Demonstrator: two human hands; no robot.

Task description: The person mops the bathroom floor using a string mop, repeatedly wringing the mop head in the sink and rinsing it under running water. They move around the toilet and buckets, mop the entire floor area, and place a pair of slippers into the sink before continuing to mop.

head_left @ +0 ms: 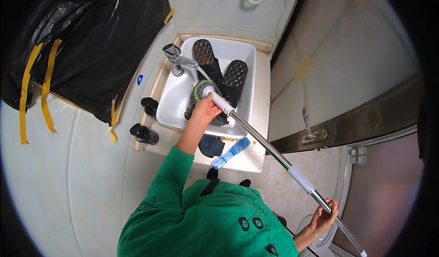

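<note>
Head view is showing us working at a small white sink (176,102). Our left hand (206,109) is closing around the upper end of a long metal pole (265,143), just behind its round scrubbing head (201,90), and is pressing that head down into the basin. Our right hand (323,216) is wrapping its fingers around the far lower stretch of the same pole, past the white grip sleeve (301,179). The pole is running slantwise from the basin toward the lower right. Under and beside the brush head, two dark sandals (226,76) are lying soles up inside the sink. A chrome tap (176,59) is standing at the basin's left edge. On the counter we are seeing a blue hand brush (232,152), a dark cloth (211,145) and two dark bottles (146,120). Black plastic sheeting with yellow tape (82,42) is covering the wall at the upper left.
</note>
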